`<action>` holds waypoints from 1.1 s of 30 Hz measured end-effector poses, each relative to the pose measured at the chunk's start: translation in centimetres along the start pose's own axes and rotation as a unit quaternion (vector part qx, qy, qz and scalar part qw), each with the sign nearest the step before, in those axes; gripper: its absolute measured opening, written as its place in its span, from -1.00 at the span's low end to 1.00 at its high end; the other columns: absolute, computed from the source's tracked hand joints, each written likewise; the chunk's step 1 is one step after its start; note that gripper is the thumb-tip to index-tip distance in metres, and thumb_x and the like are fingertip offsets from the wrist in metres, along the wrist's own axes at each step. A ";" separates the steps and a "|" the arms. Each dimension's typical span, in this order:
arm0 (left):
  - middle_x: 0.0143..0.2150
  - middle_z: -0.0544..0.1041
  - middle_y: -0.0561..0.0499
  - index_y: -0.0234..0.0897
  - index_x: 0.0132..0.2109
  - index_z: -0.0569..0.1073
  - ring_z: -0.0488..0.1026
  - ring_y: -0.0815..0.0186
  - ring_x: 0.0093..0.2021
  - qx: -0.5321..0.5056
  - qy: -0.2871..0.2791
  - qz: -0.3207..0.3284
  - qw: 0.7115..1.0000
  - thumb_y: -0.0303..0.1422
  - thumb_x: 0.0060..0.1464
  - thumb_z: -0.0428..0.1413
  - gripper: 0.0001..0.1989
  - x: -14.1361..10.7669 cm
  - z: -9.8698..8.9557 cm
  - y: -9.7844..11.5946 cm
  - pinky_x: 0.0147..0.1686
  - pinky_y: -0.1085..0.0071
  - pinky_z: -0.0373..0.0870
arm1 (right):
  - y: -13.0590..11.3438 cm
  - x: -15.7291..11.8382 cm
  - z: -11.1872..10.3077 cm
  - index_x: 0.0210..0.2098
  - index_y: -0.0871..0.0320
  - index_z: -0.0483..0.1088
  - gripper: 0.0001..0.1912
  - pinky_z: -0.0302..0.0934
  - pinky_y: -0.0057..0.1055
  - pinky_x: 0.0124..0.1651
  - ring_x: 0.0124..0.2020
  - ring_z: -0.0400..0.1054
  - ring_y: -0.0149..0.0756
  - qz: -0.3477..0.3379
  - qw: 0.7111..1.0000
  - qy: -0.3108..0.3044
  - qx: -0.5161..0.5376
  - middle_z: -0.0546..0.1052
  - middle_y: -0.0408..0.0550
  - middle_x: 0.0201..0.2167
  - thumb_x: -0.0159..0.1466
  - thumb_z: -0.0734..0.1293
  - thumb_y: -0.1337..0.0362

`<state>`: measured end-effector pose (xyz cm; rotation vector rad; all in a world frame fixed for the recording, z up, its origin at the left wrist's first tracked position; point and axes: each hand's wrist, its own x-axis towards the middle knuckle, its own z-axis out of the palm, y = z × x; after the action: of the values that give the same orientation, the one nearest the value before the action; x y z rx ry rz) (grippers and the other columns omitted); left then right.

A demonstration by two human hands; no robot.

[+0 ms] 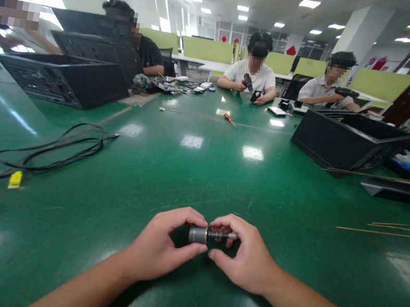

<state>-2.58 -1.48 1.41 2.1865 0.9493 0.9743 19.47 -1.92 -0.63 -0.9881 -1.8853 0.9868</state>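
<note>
In front of me, a small grey metal cylinder with a thin shaft and what looks like a coiled spring [198, 235] lies sideways just over the table. The thumb and fingers of my left hand [161, 243] are closed on its thick grey end. My right hand [246, 256] curves around the thin shaft end, its fingers behind the shaft. A gap shows between the shaft and my right thumb. Whether the right fingertips touch the part I cannot tell. The part's exact kind is not clear.
The green table [185, 176] carries a black cable [66, 150] with a yellow tag [15, 179] at left. Black computer cases [82, 81] stand left and right. An orange screwdriver [228, 118] lies ahead. Thin rods [389, 234] lie at right. Several people [252, 77] sit beyond.
</note>
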 end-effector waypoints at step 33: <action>-0.17 0.62 -0.01 -0.22 -0.06 0.52 0.58 0.30 -0.18 0.025 0.017 0.040 0.999 -0.44 0.08 0.30 -0.74 -0.1 0.2 -0.1 -0.13 0.40 0.49 | -0.1 0.1 -0.2 -0.40 0.15 0.46 -0.76 0.14 -0.41 -0.29 -0.39 0.36 -0.35 -0.003 1.000 -0.006 -0.031 0.48 -0.14 -0.46 0.38 0.30 0.25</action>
<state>-2.49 -1.53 1.18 2.2725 0.9174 1.0389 19.58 -1.85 -0.50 -1.0135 -1.9377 0.9376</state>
